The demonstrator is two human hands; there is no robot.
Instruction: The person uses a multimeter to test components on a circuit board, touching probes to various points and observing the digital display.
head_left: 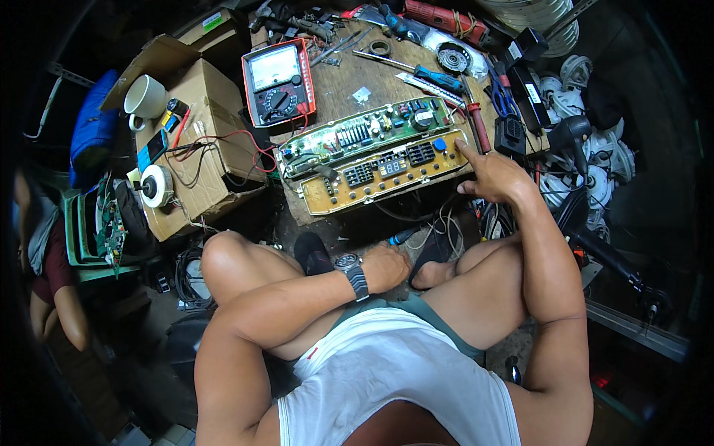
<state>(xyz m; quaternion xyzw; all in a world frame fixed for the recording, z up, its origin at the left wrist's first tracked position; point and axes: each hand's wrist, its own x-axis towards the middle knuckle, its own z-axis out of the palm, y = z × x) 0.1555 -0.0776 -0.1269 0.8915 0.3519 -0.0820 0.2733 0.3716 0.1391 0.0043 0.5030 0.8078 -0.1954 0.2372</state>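
A long control circuit board assembly point(349, 195) lies at the near edge of the wooden work table point(338, 63). Its near strip is amber with buttons and a small digit display; the far strip is green, crowded with components. My right hand point(497, 175) rests by its right end, index finger stretched onto the corner and thumb apart from it. Down between my knees, my left hand point(385, 267) is closed, with a blue screwdriver point(403, 236) handle showing at its far side; the blade is hidden. A watch point(351, 273) is on my left wrist.
A red-framed analog multimeter point(280, 85) stands behind the board's left end, its leads trailing over a cardboard box point(201, 134) with a mug point(146, 98). Behind the board lie another blue screwdriver point(439, 77), a soldering iron point(476, 123) and scissors point(504, 97). Another person point(56, 260) is at far left.
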